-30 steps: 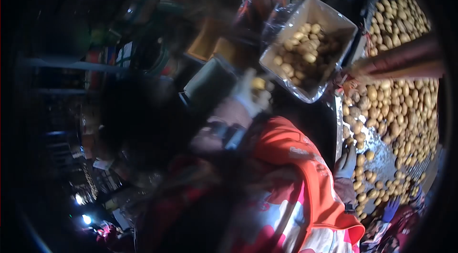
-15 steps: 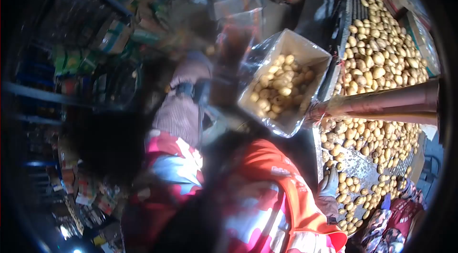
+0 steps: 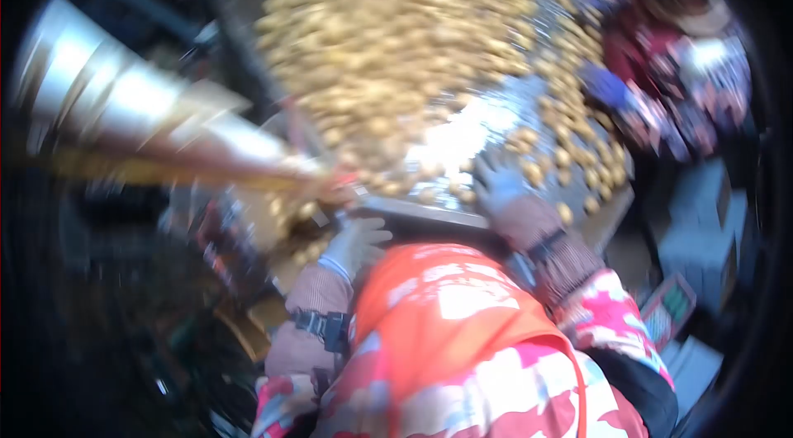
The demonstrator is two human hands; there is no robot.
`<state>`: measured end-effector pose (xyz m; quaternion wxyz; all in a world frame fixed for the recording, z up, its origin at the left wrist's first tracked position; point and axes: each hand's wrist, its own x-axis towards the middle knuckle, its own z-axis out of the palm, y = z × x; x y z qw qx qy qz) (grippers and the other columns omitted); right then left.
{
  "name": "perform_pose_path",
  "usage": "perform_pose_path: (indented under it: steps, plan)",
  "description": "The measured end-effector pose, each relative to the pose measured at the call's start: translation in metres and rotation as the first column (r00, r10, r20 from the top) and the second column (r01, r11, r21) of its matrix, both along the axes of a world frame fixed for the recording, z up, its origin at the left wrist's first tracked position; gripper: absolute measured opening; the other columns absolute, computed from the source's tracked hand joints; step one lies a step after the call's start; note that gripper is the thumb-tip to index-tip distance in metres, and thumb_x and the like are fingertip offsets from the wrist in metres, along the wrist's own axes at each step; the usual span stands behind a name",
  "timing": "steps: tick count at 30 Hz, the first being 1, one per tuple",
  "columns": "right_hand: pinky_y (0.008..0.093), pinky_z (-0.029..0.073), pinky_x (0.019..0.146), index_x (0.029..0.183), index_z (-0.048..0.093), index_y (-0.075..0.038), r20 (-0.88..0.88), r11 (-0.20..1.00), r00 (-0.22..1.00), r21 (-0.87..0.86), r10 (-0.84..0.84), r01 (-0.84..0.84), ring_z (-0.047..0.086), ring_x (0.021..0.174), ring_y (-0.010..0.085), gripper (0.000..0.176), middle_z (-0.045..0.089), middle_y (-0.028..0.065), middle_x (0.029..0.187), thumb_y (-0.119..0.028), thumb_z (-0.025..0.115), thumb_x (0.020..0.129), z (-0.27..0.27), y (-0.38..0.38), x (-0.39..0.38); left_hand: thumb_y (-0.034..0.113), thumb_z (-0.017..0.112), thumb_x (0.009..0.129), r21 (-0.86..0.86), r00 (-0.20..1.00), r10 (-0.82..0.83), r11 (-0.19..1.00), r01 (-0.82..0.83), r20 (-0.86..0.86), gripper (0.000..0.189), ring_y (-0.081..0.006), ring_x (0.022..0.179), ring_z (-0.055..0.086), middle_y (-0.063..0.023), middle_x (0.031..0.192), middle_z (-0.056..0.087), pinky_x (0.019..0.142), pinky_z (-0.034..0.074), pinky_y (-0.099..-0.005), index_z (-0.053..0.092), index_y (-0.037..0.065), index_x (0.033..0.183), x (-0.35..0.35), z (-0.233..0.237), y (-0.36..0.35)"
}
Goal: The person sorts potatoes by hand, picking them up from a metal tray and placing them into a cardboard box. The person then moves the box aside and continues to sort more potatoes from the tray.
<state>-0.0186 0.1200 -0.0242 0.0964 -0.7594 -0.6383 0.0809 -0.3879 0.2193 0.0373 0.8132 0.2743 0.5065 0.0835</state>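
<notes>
1. So the potatoes (image 3: pixel 388 50) are mostly heaped across the far and middle part of a big table (image 3: pixel 500 112), with a looser bunch trailing down its right side. Between the two there's a bare patch with a really bright glare on it.
2. Left hand (image 3: pixel 357 245): pale glove, fingers spread out, nothing I can see in it. It's just this side of the table's metal edge (image 3: pixel 429 212), near a box (image 3: pixel 286 273) with more potatoes inside. The box is partly hidden, and I can't tell if the hand touches it.
3. Right hand (image 3: pixel 498 184): bluish-grey glove, reaching over the edge onto the table, a few potatoes right by the fingers. Too blurry, so I honestly can't tell whether it's gripping one or just resting there.
4. A fat round pole (image 3: pixel 157 112), shiny up top and brownish lower down, slants in from the left and ends near the table's corner.
5. The wearer has an orange apron (image 3: pixel 450 298) over a pink-and-white patterned top, plus a dark strap (image 3: pixel 324 327) on the left forearm.
6. Across on the right, another person (image 3: pixel 648 33) in dark red has a purple-gloved hand (image 3: pixel 605 87) beside the looser potatoes.
</notes>
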Motion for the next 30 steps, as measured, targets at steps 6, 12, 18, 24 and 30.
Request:
perform_pose_path:
  steps: [6,12,18,24,30]
  plan:
    - [0.0555,0.039,0.108,0.126,0.064,-0.013,-0.065,0.946,0.975,0.239,-0.211,0.221,0.053,0.126,0.0415,0.046,0.058,0.0184,0.133,-0.03,0.068,0.084,0.013,-0.055,0.037,0.048,0.047,0.104,0.024,0.979,-0.2,0.979,0.201,-0.037,0.053,-0.026,0.097,0.067,-0.0148,0.124,0.07,0.08,0.053,-0.0363,0.057,0.007,0.136,0.128,-0.018,-0.002]
    - [0.0502,0.039,0.111,0.128,0.066,-0.016,-0.013,0.852,0.852,0.009,-0.524,0.524,0.055,0.126,0.0369,0.045,0.062,0.0179,0.131,-0.035,0.067,0.087,0.001,-0.148,0.128,0.052,0.037,0.108,-0.014,0.982,-0.099,0.995,0.098,-0.158,0.058,-0.0292,0.083,0.07,-0.0185,0.118,0.071,0.065,0.054,-0.037,0.059,0.006,0.135,0.163,-0.056,0.008]
    - [0.0491,0.033,0.118,0.141,0.06,-0.015,0.342,0.79,0.77,-0.115,-0.538,0.603,0.048,0.139,0.0354,0.046,0.052,0.0201,0.148,-0.027,0.058,0.097,-0.008,-0.121,0.294,0.055,0.034,0.108,-0.009,0.973,-0.064,0.998,0.064,-0.224,0.064,-0.0321,0.089,0.069,-0.0207,0.121,0.07,0.068,0.055,-0.0414,0.057,0.004,0.138,0.166,-0.053,0.007]
    - [0.0515,0.022,0.125,0.151,0.051,-0.016,0.158,0.965,0.953,0.076,-0.259,0.25,0.034,0.149,0.0391,0.057,0.039,0.0173,0.159,-0.021,0.061,0.095,0.0,-0.038,0.242,0.056,0.038,0.107,0.013,0.95,-0.065,0.997,0.072,-0.306,0.064,-0.0362,0.102,0.07,-0.0206,0.121,0.069,0.071,0.057,-0.0418,0.057,0.004,0.138,0.166,-0.06,0.011]
    - [0.0557,0.031,0.118,0.131,0.067,-0.019,-0.061,0.932,0.932,0.044,-0.356,0.359,0.048,0.136,0.0357,0.042,0.054,0.0152,0.143,-0.027,0.066,0.09,-0.011,-0.03,0.146,0.057,0.038,0.107,-0.019,0.966,-0.008,1.0,0.003,-0.258,0.065,-0.0386,0.099,0.07,-0.022,0.117,0.07,0.07,0.057,-0.0424,0.056,0.002,0.138,0.17,-0.058,0.007]
